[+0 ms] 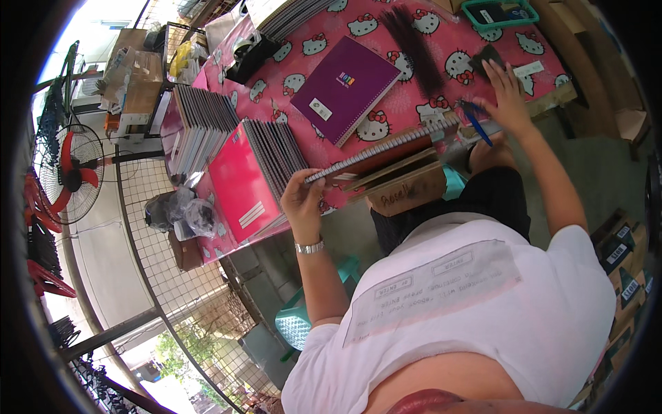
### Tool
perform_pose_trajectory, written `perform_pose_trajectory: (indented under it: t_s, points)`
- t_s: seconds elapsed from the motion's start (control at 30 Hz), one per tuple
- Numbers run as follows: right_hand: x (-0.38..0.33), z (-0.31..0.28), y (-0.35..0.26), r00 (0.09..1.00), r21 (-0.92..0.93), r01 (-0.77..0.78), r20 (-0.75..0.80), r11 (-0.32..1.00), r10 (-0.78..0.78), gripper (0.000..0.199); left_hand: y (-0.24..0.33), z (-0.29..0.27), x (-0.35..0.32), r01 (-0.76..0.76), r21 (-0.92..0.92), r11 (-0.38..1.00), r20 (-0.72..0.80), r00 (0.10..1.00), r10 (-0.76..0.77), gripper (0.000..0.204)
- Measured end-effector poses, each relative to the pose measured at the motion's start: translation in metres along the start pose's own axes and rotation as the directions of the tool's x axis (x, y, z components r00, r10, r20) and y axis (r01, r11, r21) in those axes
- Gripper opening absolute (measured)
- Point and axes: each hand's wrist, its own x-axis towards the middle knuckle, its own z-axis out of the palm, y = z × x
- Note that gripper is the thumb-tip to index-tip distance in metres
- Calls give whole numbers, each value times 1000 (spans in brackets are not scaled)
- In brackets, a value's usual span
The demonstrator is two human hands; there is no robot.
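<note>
My left hand (pixel 303 196), with a metal watch at the wrist, is closed on one end of a spiral notebook (pixel 383 153). The notebook stands on edge at the table's front, its wire coil facing up. Over the table's right side, my right hand (pixel 507 96) has its fingers stretched out, the tips at a small dark block (pixel 488 62). Blue-handled pliers (pixel 476 124) are below that hand, beside the far end of the coil; whether the thumb touches them I cannot tell. A cardboard holder (pixel 407 192) stands against the notebook's near side.
A purple notebook (pixel 345 86) lies flat beyond, with a bundle of dark wire coils (pixel 417 52) to its right. Notebook stacks with a pink cover (pixel 245 183) stand left. A black tape dispenser (pixel 252 58), green basket (pixel 500 14) and red-bladed fan (pixel 71 172) are around.
</note>
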Motion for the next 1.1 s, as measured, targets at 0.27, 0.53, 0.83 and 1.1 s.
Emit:
perform_pose_trajectory:
  t_s: [0.27,0.53,0.83,1.1]
  points:
    - [-69,-17,-40,993,-122,10,117,992,4,66,-5,21,7,-50,4,999,-162,986,50,20]
    - [-42,-65,-68,951,735,-270,100,622,294,46,-4,26,9,-148,160,976,-221,958,181,21]
    - [4,-93,-245,932,872,231,-72,431,-354,55,-12,36,4,-265,427,864,-246,886,394,22]
    - [2,-93,-259,912,733,344,-111,587,-395,56,-15,43,0,-308,379,873,-261,869,420,17]
